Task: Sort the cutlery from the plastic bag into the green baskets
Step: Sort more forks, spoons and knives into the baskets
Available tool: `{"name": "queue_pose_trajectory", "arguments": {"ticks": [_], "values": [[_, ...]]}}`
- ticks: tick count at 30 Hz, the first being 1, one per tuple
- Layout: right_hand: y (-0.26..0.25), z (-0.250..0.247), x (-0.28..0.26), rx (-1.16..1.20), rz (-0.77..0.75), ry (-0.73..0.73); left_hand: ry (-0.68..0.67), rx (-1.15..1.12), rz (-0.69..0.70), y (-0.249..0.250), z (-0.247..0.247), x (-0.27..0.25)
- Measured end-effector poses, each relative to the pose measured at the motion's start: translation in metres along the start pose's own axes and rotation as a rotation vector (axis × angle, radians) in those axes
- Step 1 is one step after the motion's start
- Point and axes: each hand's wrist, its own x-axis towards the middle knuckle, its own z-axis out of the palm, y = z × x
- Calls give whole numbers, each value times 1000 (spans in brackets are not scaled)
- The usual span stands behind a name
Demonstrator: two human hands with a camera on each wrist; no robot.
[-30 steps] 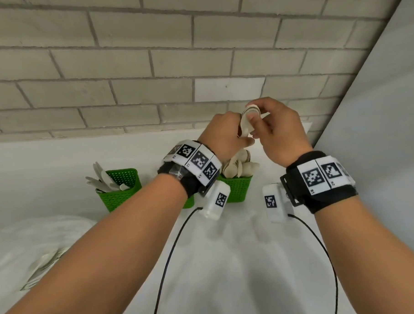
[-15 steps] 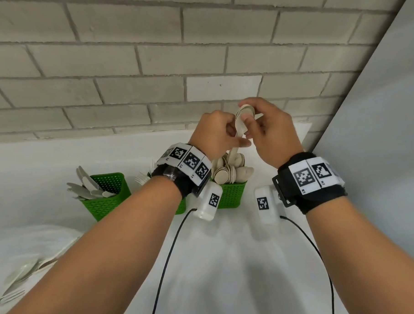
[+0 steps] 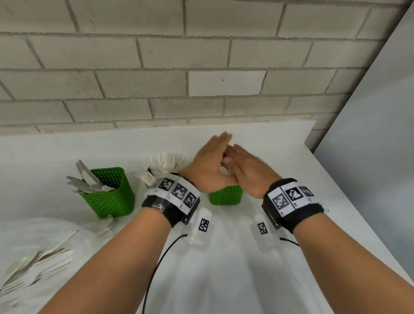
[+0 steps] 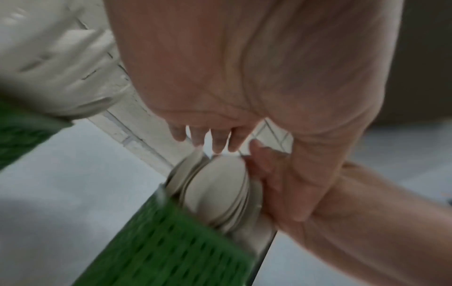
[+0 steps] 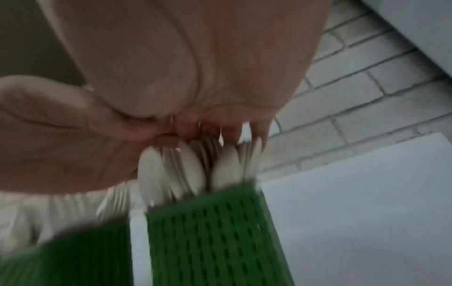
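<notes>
Under both hands, spoons (image 4: 215, 191) are stood in a basket (image 3: 225, 195).
The left hand (image 3: 207, 167) and right hand (image 3: 250, 170) are held flat, fingers straight, over the spoon bowls; nothing is gripped. Left of them, forks (image 3: 164, 162) and knives (image 3: 87, 180) are kept in other baskets.

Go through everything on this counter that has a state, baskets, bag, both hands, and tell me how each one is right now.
Left basket: upright, holds knives.
Middle basket: upright, holds forks, mostly hidden by the left wrist.
Right basket: upright, full of spoons.
Plastic bag: lying flat, cutlery still inside.
Left hand: fingers straight, over the spoons.
Right hand: fingers straight, over the spoons.
</notes>
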Motion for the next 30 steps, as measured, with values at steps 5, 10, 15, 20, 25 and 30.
{"name": "queue_pose_trajectory", "arguments": {"ticks": [5, 10, 15, 20, 25, 30], "values": [[-1, 12, -6, -100, 60, -6, 121, 150, 15, -1, 24, -2], [-13, 2, -7, -103, 123, -51, 83, 133, -68, 16, 11, -22], [-81, -6, -12, 217, -31, 383, 296, -189, -95, 14, -28, -103], [-168, 32, -23, 500, -287, 166, 445, -35, -255, -42, -92, -219], [-246, 104, -19, 361, -459, -214, 512, 364, -655, -110, -127, -330], [-303, 176, 12, -133, -470, -425, 364, 265, -942, -148, -118, -381]]}}
